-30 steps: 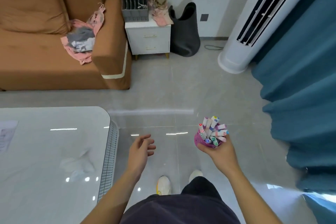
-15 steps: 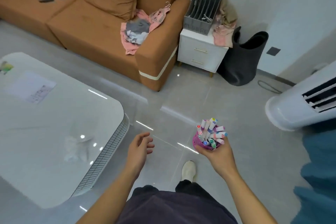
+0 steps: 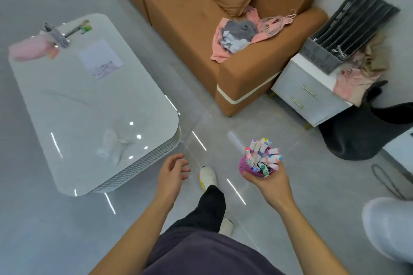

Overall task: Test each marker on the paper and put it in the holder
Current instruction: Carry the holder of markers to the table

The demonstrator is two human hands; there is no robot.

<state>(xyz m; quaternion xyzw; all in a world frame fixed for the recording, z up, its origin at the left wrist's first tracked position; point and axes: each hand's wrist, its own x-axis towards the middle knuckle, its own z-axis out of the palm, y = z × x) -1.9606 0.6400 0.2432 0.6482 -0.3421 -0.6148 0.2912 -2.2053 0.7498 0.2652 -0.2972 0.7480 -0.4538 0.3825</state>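
**Q:** Hands?

**A:** I log the right hand (image 3: 271,182) curled round the purple holder (image 3: 243,164) from below. The left hand (image 3: 171,173) is empty, fingers loosely spread, just off the near corner of the surface (image 3: 89,107).

**Q:** Where are the task items?

**A:** The markers (image 3: 263,154) all stand caps-up in the holder, carried over the floor and well apart from the surface. The paper (image 3: 100,59) lies in the far half of the surface, near its sofa-side edge.

**Q:** Progress?

**A:** The paper shows small coloured marks along one edge, too small to read. No marker is out or uncapped. I can't tell whether these are tested. My judgement is that the holder has yet to reach the surface.
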